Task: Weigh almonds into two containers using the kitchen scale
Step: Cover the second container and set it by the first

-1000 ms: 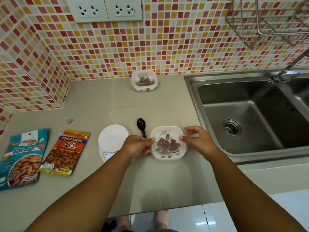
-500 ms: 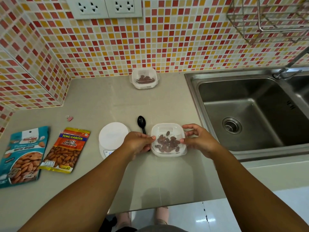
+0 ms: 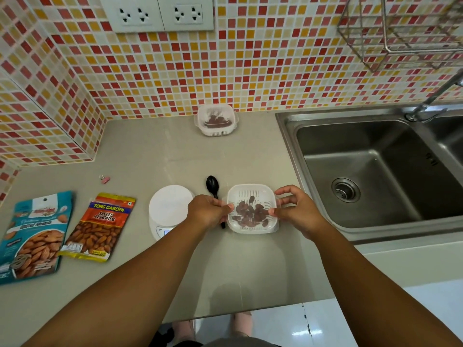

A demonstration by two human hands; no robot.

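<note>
A white slotted container (image 3: 252,191) holding several almonds (image 3: 250,212) sits at the counter's front centre. My left hand (image 3: 209,211) grips its left rim and my right hand (image 3: 297,209) grips its right rim. The round white kitchen scale (image 3: 169,206) stands just left of my left hand, its platform bare. A black spoon (image 3: 213,184) lies between the scale and the container, its handle partly hidden by my left hand. A second white container (image 3: 216,120) with a few almonds stands by the back wall.
Two almond bags lie at the left: an orange salted-almonds bag (image 3: 99,226) and a teal bag (image 3: 32,236). A small pink clip (image 3: 104,179) lies behind them. A steel sink (image 3: 375,166) is at the right, with a wire rack (image 3: 400,31) on the tiled wall.
Both hands stay on the container's rims; the almonds inside have spread out flatter. The container sits in nearly the same spot.
</note>
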